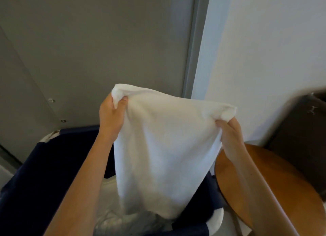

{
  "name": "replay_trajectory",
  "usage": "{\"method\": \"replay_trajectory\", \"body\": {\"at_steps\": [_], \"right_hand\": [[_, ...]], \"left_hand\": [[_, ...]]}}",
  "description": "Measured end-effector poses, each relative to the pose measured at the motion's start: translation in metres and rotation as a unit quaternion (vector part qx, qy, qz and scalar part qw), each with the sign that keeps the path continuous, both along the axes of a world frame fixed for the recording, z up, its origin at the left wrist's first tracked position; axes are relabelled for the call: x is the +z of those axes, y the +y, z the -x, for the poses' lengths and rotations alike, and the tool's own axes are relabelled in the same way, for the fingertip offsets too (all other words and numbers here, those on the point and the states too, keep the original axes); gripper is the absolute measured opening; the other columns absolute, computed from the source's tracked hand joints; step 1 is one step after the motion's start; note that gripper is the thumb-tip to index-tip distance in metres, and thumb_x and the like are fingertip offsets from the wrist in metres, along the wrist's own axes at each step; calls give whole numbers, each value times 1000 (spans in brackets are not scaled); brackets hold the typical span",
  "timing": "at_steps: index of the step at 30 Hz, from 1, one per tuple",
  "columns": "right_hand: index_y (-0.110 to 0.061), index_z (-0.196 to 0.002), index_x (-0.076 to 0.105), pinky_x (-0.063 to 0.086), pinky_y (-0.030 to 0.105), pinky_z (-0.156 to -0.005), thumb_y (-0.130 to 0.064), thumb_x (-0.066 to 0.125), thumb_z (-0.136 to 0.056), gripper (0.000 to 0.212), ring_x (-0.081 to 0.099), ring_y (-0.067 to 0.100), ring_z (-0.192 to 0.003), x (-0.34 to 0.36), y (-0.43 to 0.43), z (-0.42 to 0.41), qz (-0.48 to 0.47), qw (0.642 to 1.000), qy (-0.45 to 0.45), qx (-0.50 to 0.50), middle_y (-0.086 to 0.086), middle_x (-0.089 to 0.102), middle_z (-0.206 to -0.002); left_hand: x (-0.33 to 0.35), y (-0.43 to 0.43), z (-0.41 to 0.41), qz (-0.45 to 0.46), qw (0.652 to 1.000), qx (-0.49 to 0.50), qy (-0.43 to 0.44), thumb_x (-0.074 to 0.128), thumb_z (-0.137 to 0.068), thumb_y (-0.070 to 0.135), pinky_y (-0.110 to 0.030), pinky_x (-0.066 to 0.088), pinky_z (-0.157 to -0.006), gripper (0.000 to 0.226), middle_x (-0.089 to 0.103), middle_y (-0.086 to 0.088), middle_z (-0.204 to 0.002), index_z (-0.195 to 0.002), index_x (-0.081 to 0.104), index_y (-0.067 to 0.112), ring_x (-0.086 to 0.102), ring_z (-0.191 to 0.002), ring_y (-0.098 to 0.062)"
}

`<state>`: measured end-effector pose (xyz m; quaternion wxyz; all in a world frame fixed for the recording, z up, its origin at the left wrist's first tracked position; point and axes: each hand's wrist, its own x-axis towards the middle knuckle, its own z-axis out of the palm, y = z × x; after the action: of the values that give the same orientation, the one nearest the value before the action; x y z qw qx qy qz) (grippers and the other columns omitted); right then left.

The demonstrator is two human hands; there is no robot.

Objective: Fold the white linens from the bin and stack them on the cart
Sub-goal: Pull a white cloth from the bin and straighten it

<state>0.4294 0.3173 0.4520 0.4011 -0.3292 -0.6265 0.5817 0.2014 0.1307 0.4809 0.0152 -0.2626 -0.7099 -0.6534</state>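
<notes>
Above the bin (44, 174), with more linens (112, 218) heaped inside, we hold a towel (164, 147) spread, our left hand (110, 114) and right hand (229, 130) each pinching a top corner, its bottom edge hanging into the bin, table (264, 174) just right, wall (264, 50) beyond.

L hand (110, 113), R hand (229, 132) up, pinch grips.

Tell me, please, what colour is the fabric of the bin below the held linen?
Dark navy blue, seen in the head view on the bin, with white trim at its rim.
</notes>
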Motion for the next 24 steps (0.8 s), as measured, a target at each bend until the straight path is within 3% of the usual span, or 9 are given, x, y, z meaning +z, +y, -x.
{"method": "replay_trajectory", "body": {"at_steps": [3, 6, 8, 12, 15, 19, 24], "right_hand": [[-15, -121, 58, 50, 40, -89, -9, 51, -89, 33, 60, 22, -106, 11, 32, -34, -30, 999, 24, -13, 5, 64, -116], [-19, -120, 59, 50, 49, -95, -19, 54, -81, 40, 61, 25, -109, 20, 60, -64, -46, 997, 52, -45, 5, 64, -118], [-24, -117, 60, 50, 52, -95, -22, 55, -81, 36, 62, 24, -107, 24, 78, -81, -52, 995, 58, -59, 3, 65, -115], [-24, -119, 59, 54, 42, -87, -16, 53, -93, 28, 63, 17, -102, 32, 116, -112, -73, 992, 62, -87, -2, 66, -111], [-24, -119, 57, 52, 31, -82, -15, 51, -97, 25, 61, 8, -97, 39, 153, -132, -94, 987, 56, -117, -8, 64, -108], [-14, -123, 58, 52, 29, -82, -14, 52, -96, 28, 62, 11, -97, 49, 210, -163, -114, 984, 42, -128, 0, 65, -111], [-12, -122, 57, 52, 41, -90, -21, 52, -93, 30, 61, 21, -103, 65, 292, -197, -148, 980, 39, -128, 4, 64, -111]], "left_hand": [[13, 33, -38, -26, 999, 19, 1, 52, -96, 23, -22, 45, -73, 8, 58, 10, -86, -98, 59, 18, 55, -80, -7], [21, 62, -72, -49, 999, 23, 8, 53, -96, 19, -6, 42, -62, 9, 56, 14, -81, -91, 58, 23, 52, -71, 3], [26, 81, -91, -61, 998, 16, 3, 53, -96, 18, -6, 42, -61, 15, 56, 13, -80, -85, 57, 28, 51, -69, 3], [32, 124, -115, -70, 997, -9, -20, 54, -96, 19, -16, 45, -67, 11, 57, 11, -81, -88, 59, 23, 54, -73, -2], [34, 165, -131, -73, 997, -26, -32, 54, -97, 19, -15, 44, -64, 19, 56, 12, -77, -80, 56, 28, 52, -66, 1], [38, 229, -152, -85, 994, -61, -35, 54, -97, 18, -13, 49, -64, 13, 59, 12, -84, -89, 59, 27, 56, -73, 1], [44, 327, -171, -117, 988, -89, -46, 54, -97, 16, -12, 49, -62, 7, 60, 11, -86, -98, 60, 21, 58, -73, 1]]}}
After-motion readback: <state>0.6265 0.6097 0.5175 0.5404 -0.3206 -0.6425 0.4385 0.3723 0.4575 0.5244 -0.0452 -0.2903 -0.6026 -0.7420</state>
